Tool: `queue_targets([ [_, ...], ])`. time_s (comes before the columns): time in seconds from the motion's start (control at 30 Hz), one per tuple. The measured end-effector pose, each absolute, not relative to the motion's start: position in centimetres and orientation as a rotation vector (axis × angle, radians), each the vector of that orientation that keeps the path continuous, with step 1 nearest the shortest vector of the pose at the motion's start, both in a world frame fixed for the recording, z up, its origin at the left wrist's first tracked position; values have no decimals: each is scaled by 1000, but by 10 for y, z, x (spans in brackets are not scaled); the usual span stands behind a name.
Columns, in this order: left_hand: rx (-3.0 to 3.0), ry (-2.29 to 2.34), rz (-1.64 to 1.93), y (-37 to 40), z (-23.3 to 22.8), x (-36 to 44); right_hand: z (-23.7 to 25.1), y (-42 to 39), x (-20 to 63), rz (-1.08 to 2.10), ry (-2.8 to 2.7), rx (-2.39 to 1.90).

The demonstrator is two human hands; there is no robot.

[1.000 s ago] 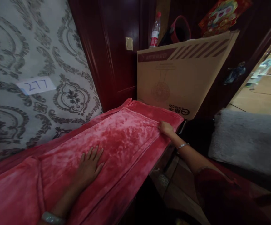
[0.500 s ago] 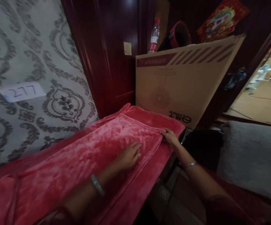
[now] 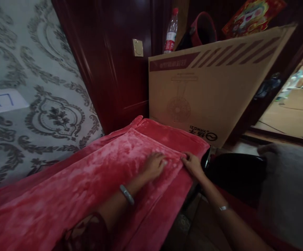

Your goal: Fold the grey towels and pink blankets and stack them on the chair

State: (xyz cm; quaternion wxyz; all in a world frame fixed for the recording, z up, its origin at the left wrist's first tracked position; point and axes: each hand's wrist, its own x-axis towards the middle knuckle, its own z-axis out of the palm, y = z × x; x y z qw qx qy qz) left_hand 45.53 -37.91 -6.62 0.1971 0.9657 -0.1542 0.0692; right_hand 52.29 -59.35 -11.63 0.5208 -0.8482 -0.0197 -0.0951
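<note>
A pinkish-red plush blanket (image 3: 96, 174) lies in a long folded strip over a red-covered surface (image 3: 164, 129). At the strip's far right corner, my right hand (image 3: 192, 164) pinches the edge between thumb and fingers. My left hand (image 3: 154, 166) rests on top of the strip a little to the left, fingers loosely spread and slightly bent over the cloth; they are somewhat blurred. Each wrist wears a silver bracelet. A seam runs along the near side of the strip.
Behind the cloth stands a big cardboard box (image 3: 209, 87), with a plastic bottle (image 3: 170, 33) on or behind its top edge. Patterned wall (image 3: 62, 118) borders the left. At right are a black rounded object (image 3: 237, 174) and a grey soft-looking seat (image 3: 293, 188).
My left hand has slid forward and right over the blanket, closer to my right hand. My right hand still holds the corner, slightly lower. The view has shifted rightward.
</note>
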Motion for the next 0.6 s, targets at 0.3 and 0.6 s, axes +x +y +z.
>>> queue_targets([
  [0.3, 2800, 657, 195, -230, -18, 558, -124, -579, 512, -394, 22, -2246],
  [0.6, 2572, 445, 237, -197, -44, 626, -126, -581, 507, -403, 101, -2260],
])
